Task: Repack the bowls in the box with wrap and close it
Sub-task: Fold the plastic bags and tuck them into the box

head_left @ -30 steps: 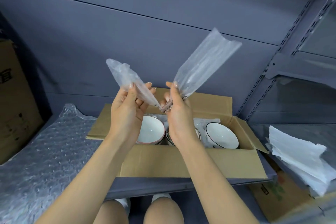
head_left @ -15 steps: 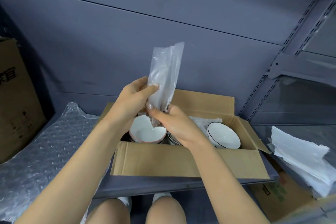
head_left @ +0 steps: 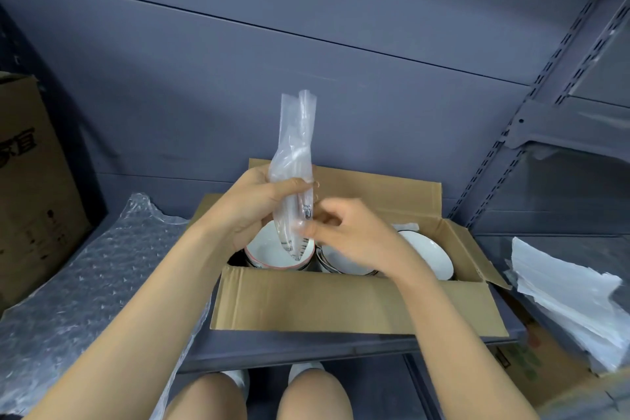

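An open cardboard box [head_left: 341, 303] sits on the grey shelf with white bowls inside. A red-rimmed bowl [head_left: 269, 254] lies at the left, a dark-rimmed bowl [head_left: 428, 251] at the right, and another is partly hidden under my right hand. Above the box I hold a folded clear plastic bag [head_left: 295, 153] upright. My left hand [head_left: 254, 201] grips its middle, thumb across the front. My right hand [head_left: 344, 232] pinches its lower end with curled fingers.
A sheet of bubble wrap [head_left: 68, 283] lies on the shelf to the left of the box. A brown carton [head_left: 30, 187] stands at the far left. A stack of white foam sheets [head_left: 566, 297] rests on another carton at the right. A shelf upright [head_left: 531, 119] rises behind.
The plastic bag was spread apart between both hands; I have folded it together into one narrow upright strip. Both hands have come down closer over the box.
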A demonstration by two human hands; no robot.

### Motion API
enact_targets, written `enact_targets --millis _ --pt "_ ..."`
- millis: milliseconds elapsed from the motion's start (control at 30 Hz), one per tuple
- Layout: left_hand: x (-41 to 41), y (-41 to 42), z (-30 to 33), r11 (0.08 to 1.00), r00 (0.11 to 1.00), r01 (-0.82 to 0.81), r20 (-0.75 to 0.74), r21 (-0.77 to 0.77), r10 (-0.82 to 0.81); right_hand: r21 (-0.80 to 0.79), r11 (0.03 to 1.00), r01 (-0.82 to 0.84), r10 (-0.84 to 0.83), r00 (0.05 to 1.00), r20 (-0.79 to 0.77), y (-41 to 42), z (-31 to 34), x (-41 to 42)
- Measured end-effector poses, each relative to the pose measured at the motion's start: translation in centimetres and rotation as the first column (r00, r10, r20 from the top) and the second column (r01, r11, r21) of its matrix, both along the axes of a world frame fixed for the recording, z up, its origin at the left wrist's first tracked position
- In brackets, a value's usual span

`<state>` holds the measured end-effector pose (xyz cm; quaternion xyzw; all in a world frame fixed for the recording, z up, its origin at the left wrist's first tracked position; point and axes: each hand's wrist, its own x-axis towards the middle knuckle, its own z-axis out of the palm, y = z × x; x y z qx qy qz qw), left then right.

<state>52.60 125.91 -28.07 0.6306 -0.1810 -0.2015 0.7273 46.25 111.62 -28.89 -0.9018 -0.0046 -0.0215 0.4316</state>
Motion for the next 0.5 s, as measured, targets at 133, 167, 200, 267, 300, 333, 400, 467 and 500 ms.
enact_targets --millis 133,167,200,267,300,333,400,467,500 --pt "0.4 0.7 0.0 0.988 0.989 0.145 -0.010 0.054 -0.144 -0.130 0.981 0.147 -0.054 0.837 0.544 -2.5 3.1 -0.7" --pt "0.4 0.8 0.0 0.980 0.983 0.185 -0.009 0.076 -0.185 -0.261 0.954 0.150 0.038 0.798 0.601 -2.9 3.8 -0.6" --pt "0.5 0.8 -0.1 0.970 0.975 0.221 0.005 0.098 -0.223 -0.397 0.907 0.141 0.139 0.790 0.597 -3.1 4.6 -0.5" --pt "0.5 0.8 -0.2 0.950 0.962 0.259 0.042 0.174 -0.270 -0.613 0.784 0.091 0.310 0.799 0.516 -3.4 5.8 0.1" --pt "0.6 0.8 -0.3 0.936 0.955 0.269 0.059 0.228 -0.289 -0.697 0.714 0.066 0.386 0.794 0.470 -3.4 6.3 0.5" --pt "0.6 0.8 -0.3 0.920 0.948 0.277 0.078 0.277 -0.309 -0.765 0.643 0.045 0.446 0.789 0.422 -3.3 6.7 0.8" --pt "0.5 0.9 -0.3 0.886 0.926 0.287 0.131 0.364 -0.354 -0.850 0.526 -0.002 0.519 0.793 0.319 -2.8 6.9 1.2" --pt "0.4 1.0 -0.3 0.855 0.904 0.288 0.172 0.433 -0.391 -0.881 0.466 -0.080 0.500 0.845 0.188 -2.3 7.2 1.2" --pt "0.3 1.1 -0.3 0.846 0.896 0.291 0.184 0.447 -0.405 -0.884 0.457 -0.104 0.468 0.872 0.140 -2.2 7.2 1.2"
